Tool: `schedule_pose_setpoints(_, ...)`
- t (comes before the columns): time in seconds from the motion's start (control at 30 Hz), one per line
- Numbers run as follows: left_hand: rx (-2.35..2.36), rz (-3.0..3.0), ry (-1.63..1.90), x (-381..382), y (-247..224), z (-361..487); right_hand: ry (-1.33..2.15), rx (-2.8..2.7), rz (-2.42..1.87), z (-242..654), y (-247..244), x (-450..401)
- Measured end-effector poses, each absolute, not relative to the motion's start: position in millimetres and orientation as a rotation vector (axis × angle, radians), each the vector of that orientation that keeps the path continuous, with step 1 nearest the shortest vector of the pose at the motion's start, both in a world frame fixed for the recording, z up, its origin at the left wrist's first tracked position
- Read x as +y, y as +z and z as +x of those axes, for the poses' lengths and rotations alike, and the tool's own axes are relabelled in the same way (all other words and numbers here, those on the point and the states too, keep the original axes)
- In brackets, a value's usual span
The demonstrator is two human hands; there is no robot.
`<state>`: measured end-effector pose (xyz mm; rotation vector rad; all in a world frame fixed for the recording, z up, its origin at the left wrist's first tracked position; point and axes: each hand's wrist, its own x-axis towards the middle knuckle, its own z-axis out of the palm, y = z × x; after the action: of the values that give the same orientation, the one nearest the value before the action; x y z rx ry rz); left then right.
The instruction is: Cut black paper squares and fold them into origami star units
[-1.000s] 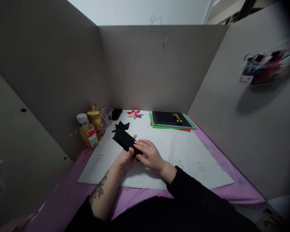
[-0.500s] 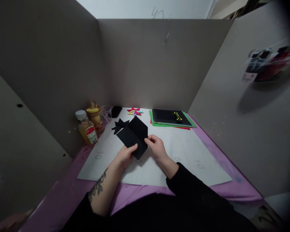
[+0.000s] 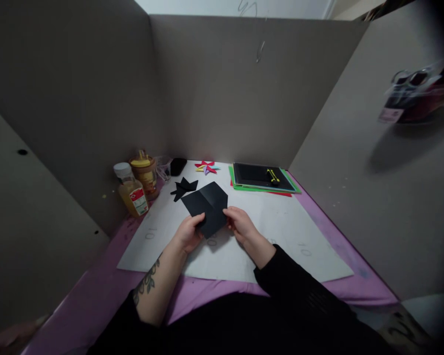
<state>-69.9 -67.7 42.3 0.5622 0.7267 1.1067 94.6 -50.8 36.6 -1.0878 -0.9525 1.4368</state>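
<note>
A sheet of black paper (image 3: 209, 207) with a crease across it is held up above the white board (image 3: 237, 261). My left hand (image 3: 190, 232) pinches its lower left edge, thumb on top. At its right edge, my right hand (image 3: 240, 224) grips the same sheet between thumb and fingers. Just beyond the paper's left side lies a black folded paper star (image 3: 185, 187). Farther back is a multicoloured paper star (image 3: 207, 168). The fingers under the sheet are partly hidden.
At the left stand a glue bottle (image 3: 132, 195), a brown jar with a yellow lid (image 3: 145, 172) and a clear cup (image 3: 164, 168). A dark flat object (image 3: 178, 166) lies behind. A yellow cutter (image 3: 273, 176) rests on stacked coloured paper (image 3: 251, 177). Grey panels (image 3: 259, 98) enclose the table.
The black sheet has been turned slightly and lies flatter, its crease catching more light. Both hands keep hold of it. The camera view has shifted a little.
</note>
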Motion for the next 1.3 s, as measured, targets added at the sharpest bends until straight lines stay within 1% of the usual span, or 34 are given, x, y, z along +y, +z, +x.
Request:
schedule_pose_setpoints(0.13,0.727,0.564,1.104,-66,39,-70,1.255,-1.111,-1.135,95,39,-54)
schedule_pose_setpoints(0.33,0.758,0.544,1.115,-68,42,-69,0.863,-1.407,-1.249,94,42,-58)
schedule_pose_setpoints(0.5,0.825,0.589,1.137,-69,44,-68,0.646,-1.549,-1.323,97,41,-58)
schedule_pose_setpoints(0.6,0.977,0.731,1.147,-65,41,-67,0.254,-1.59,-1.304,107,51,-57)
schedule_pose_setpoints(0.67,1.06,0.895,1.116,-60,38,-67,0.07,-1.794,-1.225,116,60,-54)
schedule_pose_setpoints(0.73,1.08,1.081,1.06,-54,35,-68,0.112,-2.129,-1.118,124,66,-46)
schedule_pose_setpoints(0.8,1.125,1.261,1.012,-49,31,-70,0.265,-2.362,-1.086,129,63,-36)
schedule_pose_setpoints(0.9,1.395,1.583,0.996,-49,27,-73,0.456,-2.426,-1.22,131,45,-21)
schedule_pose_setpoints(1.0,1.616,2.042,1.035,-58,25,-76,0.489,-2.39,-1.334,130,29,-14)
schedule_pose_setpoints(1.07,1.515,2.343,0.952,-65,23,-78,0.492,-2.383,-1.356,129,24,-14)
schedule_pose_setpoints(1.13,1.323,2.498,0.804,-69,19,-79,0.514,-2.396,-1.385,128,24,-14)
schedule_pose_setpoints(1.2,1.222,2.528,0.715,-71,14,-81,0.506,-2.415,-1.447,127,26,-15)
schedule_pose_setpoints(1.3,1.23,2.516,0.695,-71,10,-81,0.436,-2.421,-1.568,122,28,-15)
